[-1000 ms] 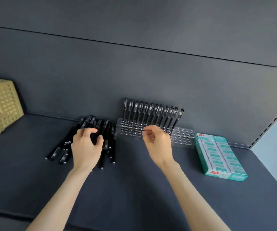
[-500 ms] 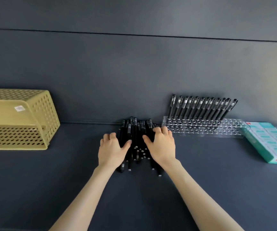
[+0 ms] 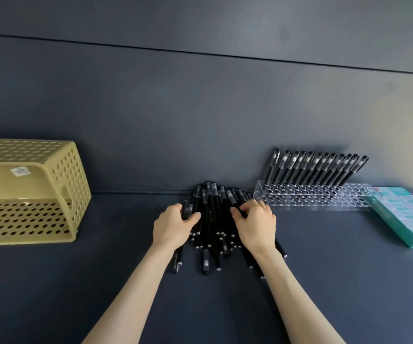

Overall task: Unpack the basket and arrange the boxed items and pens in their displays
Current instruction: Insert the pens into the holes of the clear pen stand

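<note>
Basket [image 3: 26,192] cut by left edge; teal boxes [image 3: 406,217] cut at right — both hands' [image 3: 173,225] [image 3: 256,223] fingertips buried among loose pens [image 3: 212,219]

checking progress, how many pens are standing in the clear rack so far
About 14, all in the back row of the clear rack, leaning right against the wall from its left end; the pens overlap, so one or two may be hidden.

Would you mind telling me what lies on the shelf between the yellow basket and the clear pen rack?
In the head view, the loose pile of black pens, with both hands on it, lies between the basket and the rack.
</note>
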A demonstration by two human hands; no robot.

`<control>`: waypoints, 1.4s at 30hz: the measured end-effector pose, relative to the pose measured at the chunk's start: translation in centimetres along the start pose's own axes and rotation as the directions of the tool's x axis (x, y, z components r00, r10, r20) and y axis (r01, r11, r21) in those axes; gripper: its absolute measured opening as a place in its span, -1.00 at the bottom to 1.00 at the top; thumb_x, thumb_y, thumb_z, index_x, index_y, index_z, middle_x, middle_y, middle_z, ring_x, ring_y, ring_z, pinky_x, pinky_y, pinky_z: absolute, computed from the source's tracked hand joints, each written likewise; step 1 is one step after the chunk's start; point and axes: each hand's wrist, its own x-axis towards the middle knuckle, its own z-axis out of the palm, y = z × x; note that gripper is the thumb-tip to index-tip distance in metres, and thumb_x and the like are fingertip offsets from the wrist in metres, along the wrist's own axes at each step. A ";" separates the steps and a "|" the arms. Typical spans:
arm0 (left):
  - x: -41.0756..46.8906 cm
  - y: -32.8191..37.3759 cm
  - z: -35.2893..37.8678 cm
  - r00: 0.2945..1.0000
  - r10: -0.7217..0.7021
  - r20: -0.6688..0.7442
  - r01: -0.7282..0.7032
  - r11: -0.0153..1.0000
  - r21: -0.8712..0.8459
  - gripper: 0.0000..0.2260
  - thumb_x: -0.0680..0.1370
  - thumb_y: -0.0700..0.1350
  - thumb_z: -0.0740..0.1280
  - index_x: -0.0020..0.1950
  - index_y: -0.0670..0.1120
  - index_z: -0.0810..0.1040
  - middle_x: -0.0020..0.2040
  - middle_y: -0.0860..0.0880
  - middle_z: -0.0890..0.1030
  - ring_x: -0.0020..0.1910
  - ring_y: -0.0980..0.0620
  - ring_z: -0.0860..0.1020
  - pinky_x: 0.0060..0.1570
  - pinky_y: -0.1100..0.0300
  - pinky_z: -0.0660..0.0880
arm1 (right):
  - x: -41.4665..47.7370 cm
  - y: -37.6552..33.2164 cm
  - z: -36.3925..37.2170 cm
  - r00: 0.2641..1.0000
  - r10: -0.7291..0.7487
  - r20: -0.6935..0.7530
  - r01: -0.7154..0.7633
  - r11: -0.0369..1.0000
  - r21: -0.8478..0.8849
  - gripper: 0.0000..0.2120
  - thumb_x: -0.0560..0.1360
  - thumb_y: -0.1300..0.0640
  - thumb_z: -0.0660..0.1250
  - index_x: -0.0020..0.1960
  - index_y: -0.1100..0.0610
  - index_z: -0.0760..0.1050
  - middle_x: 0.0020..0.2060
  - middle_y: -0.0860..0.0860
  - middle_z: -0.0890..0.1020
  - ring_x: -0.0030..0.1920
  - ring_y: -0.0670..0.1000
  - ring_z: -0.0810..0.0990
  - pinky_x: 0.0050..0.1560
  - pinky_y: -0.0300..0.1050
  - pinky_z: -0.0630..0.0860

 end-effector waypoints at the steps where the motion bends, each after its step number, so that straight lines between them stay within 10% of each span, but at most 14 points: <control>1: -0.1 -0.2 0.1 0.999 0.011 -0.030 -0.011 1.000 -0.002 -0.63 0.55 0.05 0.31 -0.29 -0.12 0.26 -0.39 0.01 0.37 -0.40 0.02 0.38 -0.38 0.14 0.27 | -0.1 0.0 0.0 1.000 0.004 -0.011 -0.003 0.999 0.040 -0.77 0.52 -0.01 0.31 -0.02 0.16 0.55 -0.07 0.04 0.58 0.07 0.12 0.47 0.11 -0.02 0.34; 8: -0.3 -1.0 0.4 0.995 0.044 -0.090 -0.066 0.964 -0.256 -0.77 0.64 -0.01 0.13 -0.13 -0.12 0.38 -0.34 0.00 0.52 -0.38 0.05 0.48 -0.36 0.14 0.33 | -0.5 -0.1 -0.4 0.996 0.009 -0.088 0.015 0.962 0.274 -0.82 0.52 0.02 0.31 -0.18 0.11 0.51 -0.37 -0.03 0.56 -0.18 0.10 0.52 -0.06 -0.03 0.43; 16: -2.0 2.0 -0.2 0.998 0.053 -0.017 -0.047 0.648 -0.760 -0.79 0.63 0.04 0.17 -0.12 -0.03 0.42 -0.44 0.05 0.30 -0.58 0.13 0.17 -0.60 0.30 0.08 | -0.4 0.1 -2.9 0.999 -0.010 -0.033 0.029 0.777 0.629 -0.89 0.56 0.08 0.27 -0.13 -0.01 0.51 -0.41 -0.09 0.60 -0.37 -0.15 0.51 -0.28 -0.37 0.44; 25: -6.2 8.6 5.0 0.931 0.211 0.296 0.051 0.730 -0.682 -0.84 0.49 -0.04 0.41 -0.17 -0.10 0.52 -0.52 0.11 0.30 -0.59 0.15 0.19 -0.60 0.33 0.11 | -0.2 4.8 -8.3 0.998 -0.042 0.044 -0.018 0.482 0.876 -0.95 0.52 0.30 0.29 -0.04 0.19 0.48 -0.37 -0.04 0.63 -0.41 -0.08 0.56 -0.33 -0.29 0.51; 42: -10.4 21.1 21.4 0.982 0.105 0.157 0.030 0.734 -0.679 -0.71 0.52 -0.03 0.38 -0.25 -0.20 0.41 -0.48 0.06 0.30 -0.56 0.13 0.21 -0.59 0.32 0.12 | 6.7 21.7 -19.6 0.985 -0.164 0.044 0.060 0.579 0.813 -0.98 0.53 0.22 0.31 -0.06 0.14 0.51 -0.23 0.02 0.66 -0.26 0.02 0.66 -0.27 -0.16 0.60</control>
